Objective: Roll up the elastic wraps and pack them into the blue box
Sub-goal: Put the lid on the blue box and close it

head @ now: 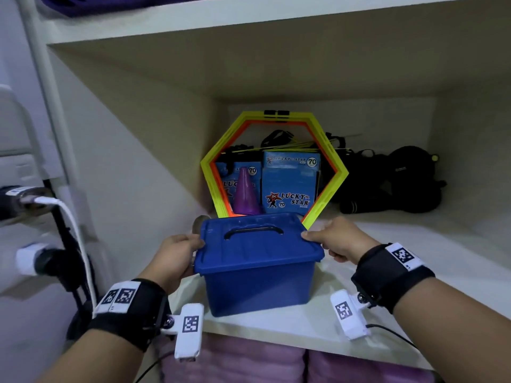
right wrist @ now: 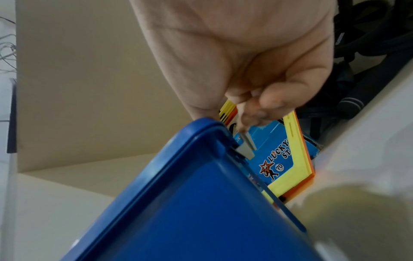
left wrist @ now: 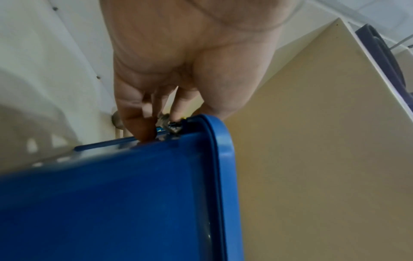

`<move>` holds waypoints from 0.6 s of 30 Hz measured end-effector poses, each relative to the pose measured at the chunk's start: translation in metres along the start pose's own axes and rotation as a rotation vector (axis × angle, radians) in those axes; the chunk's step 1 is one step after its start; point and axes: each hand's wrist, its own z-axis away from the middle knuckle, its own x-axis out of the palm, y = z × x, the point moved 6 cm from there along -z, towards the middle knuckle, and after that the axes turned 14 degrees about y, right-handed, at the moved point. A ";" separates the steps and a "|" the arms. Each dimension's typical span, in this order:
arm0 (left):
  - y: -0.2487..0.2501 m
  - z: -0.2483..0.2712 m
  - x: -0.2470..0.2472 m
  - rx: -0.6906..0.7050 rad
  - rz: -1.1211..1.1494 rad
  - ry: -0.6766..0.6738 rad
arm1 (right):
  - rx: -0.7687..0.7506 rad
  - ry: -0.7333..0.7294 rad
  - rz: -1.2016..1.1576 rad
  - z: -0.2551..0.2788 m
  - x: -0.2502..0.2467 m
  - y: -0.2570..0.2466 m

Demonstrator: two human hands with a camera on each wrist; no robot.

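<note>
Both hands, left hand [head: 177, 254] and right hand [head: 338, 239], clamp fingers on the lidded blue plastic box [head: 257, 283]; no wraps visible, packing progress unclear.

Dim shelf recess, soft overhead light, wide-angle bending at edges, wrist views blurred and close

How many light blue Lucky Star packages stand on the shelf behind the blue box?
2. One Lucky Star package stands on the left inside the hexagon frame, partly behind the purple cone; the other stands beside it on the right. More may be hidden behind them.
</note>
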 end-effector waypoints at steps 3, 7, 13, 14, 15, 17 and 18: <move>-0.002 -0.001 -0.001 -0.026 0.033 0.003 | 0.061 -0.021 0.009 0.001 0.004 0.005; -0.002 -0.010 0.001 -0.035 0.049 0.013 | 0.186 -0.131 -0.171 0.009 0.013 0.010; 0.011 -0.016 0.020 0.053 -0.011 0.023 | 0.186 -0.078 -0.205 0.018 -0.005 0.012; 0.014 -0.016 0.026 0.083 -0.026 0.014 | 0.179 -0.069 -0.205 0.019 -0.010 0.015; 0.017 -0.016 0.032 0.109 -0.050 0.001 | 0.173 -0.063 -0.205 0.022 -0.015 0.017; 0.019 -0.015 0.045 0.126 -0.072 -0.019 | 0.172 -0.054 -0.211 0.025 -0.026 0.024; 0.019 -0.012 0.052 0.125 -0.068 -0.034 | 0.173 -0.047 -0.222 0.026 -0.032 0.027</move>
